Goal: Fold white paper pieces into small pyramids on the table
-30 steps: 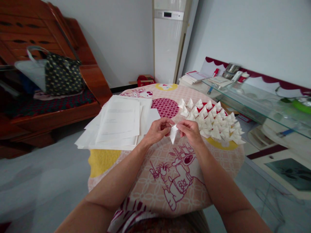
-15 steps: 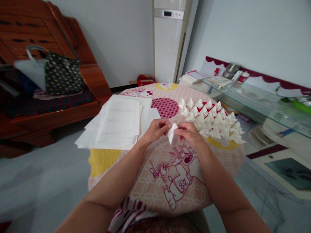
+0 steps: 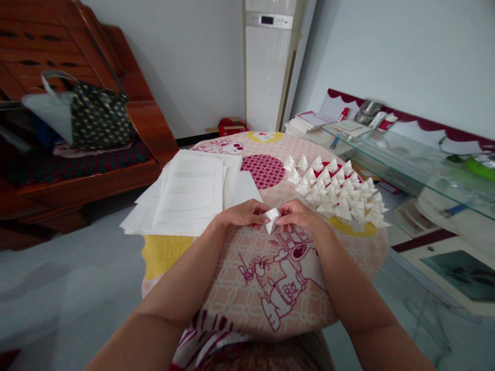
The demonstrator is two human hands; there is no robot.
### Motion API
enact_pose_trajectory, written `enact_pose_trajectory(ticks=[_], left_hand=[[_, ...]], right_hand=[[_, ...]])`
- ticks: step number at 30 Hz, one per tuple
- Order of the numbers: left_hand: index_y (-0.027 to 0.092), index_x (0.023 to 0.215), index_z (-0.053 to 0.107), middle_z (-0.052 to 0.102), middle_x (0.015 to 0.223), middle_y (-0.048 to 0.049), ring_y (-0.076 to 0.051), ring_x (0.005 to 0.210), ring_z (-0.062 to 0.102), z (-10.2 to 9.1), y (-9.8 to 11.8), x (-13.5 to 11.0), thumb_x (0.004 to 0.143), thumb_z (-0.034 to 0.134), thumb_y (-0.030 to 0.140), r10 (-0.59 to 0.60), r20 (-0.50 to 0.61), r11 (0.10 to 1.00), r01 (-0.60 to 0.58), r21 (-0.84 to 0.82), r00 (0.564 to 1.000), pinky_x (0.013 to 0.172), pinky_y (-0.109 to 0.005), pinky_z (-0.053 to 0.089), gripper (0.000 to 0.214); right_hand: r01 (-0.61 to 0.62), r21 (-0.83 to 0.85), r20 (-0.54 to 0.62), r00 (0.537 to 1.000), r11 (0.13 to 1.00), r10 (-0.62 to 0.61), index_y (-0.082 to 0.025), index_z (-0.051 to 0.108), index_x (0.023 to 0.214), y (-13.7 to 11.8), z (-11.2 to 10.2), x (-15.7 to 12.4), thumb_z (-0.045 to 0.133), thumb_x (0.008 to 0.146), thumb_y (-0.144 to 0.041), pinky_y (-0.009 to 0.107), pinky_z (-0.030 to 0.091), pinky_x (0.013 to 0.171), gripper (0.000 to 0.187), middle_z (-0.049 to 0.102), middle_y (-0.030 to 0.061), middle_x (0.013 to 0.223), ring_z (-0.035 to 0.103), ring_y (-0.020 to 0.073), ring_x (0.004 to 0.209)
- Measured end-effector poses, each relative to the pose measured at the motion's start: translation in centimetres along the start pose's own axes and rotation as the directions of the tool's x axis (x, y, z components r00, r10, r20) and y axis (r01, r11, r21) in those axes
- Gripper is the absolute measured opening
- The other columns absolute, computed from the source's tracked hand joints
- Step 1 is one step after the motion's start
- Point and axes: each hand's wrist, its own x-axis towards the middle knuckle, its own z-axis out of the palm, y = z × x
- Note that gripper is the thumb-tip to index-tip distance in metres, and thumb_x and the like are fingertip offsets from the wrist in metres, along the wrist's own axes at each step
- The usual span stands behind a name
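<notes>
Between my two hands is a small folded white paper piece (image 3: 272,220), now with a flat top and a point towards me. My left hand (image 3: 247,214) pinches its left side. Fingers of my right hand (image 3: 297,214) are closed on its right side. To the right of the hands stand several folded white paper pieces (image 3: 333,195) in close rows, their points up. On the left lies a stack of white paper sheets (image 3: 189,193), the upper ones with faint print.
A patterned cloth (image 3: 266,309) covers the round table. A glass shelf unit (image 3: 417,170) with cups and papers stands close on the right. A wooden bench (image 3: 150,123) with a dark patterned bag (image 3: 100,116) is at the left, and a tall white cabinet-like appliance (image 3: 266,72) stands behind.
The folded paper has gone from a flat, narrow shape to a wider, opened-out one with a flat top. Both hands have dropped slightly towards me, fingers still on it.
</notes>
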Motion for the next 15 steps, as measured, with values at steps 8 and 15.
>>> enact_pose_trajectory(ticks=[8, 15], left_hand=[[0.012, 0.093, 0.071, 0.065, 0.066, 0.0011, -0.007, 0.052, 0.053, -0.5, -0.7, -0.1, 0.076, 0.082, 0.042, -0.099, -0.044, 0.993, 0.095, -0.073, 0.994, 0.051, -0.018, 0.043, 0.037], [0.012, 0.092, 0.07, 0.065, 0.066, 0.0015, -0.007, 0.055, 0.055, -1.0, -0.4, -0.5, 0.072, 0.081, 0.029, -0.124, -0.147, 0.99, 0.114, -0.078, 0.981, 0.053, -0.019, 0.043, 0.029]], right_hand=[[-0.096, -0.037, 0.028, 0.995, 0.995, 0.097, -0.011, 0.071, 0.082, 0.5, -0.4, 0.1, 0.079, 0.074, -0.033, 0.016, 0.039, 0.037, 0.025, 0.071, 0.0027, 0.057, 0.057, 0.0087, 0.04], [-0.144, -0.063, -0.047, 0.989, 0.988, 0.141, -0.012, 0.068, 0.088, 0.6, 0.1, 0.4, 0.074, 0.079, -0.032, 0.015, 0.037, 0.036, 0.022, 0.068, 0.0008, 0.051, 0.056, 0.0095, 0.038]])
